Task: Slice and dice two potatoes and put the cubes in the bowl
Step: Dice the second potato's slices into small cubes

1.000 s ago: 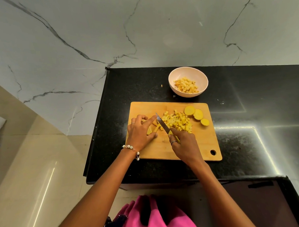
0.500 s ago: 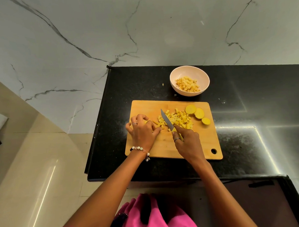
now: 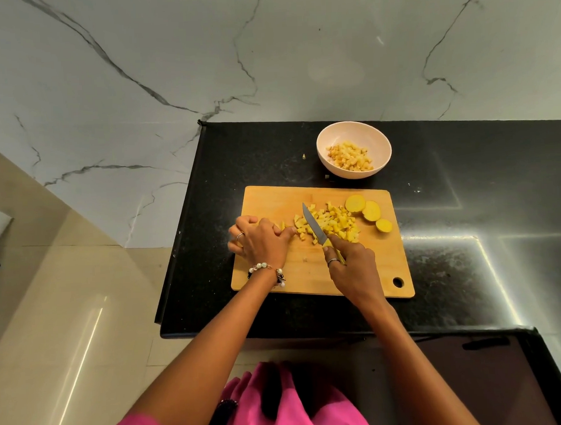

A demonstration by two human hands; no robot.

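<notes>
A wooden cutting board [image 3: 381,272] lies on the black counter. A heap of yellow potato cubes [image 3: 336,222] sits on its far half, with three round potato slices [image 3: 370,211] to the right. My right hand [image 3: 352,267] grips the yellow handle of a knife [image 3: 313,225], blade pointing away through the heap's left side. My left hand [image 3: 261,239] rests on the board's left part, fingers curled over a few potato pieces [image 3: 283,226]; what lies under the fingers is hidden. A pale bowl [image 3: 353,135] behind the board holds cubes.
The black counter [image 3: 466,236] ends at its left edge [image 3: 177,242] beside the board and at the front edge near my body. A marble wall rises behind. Small potato scraps [image 3: 304,156] lie left of the bowl. Beige floor spreads at left.
My left hand has slid left on the board and curled over the pieces there. The knife has shifted right, closer to the heap of cubes.
</notes>
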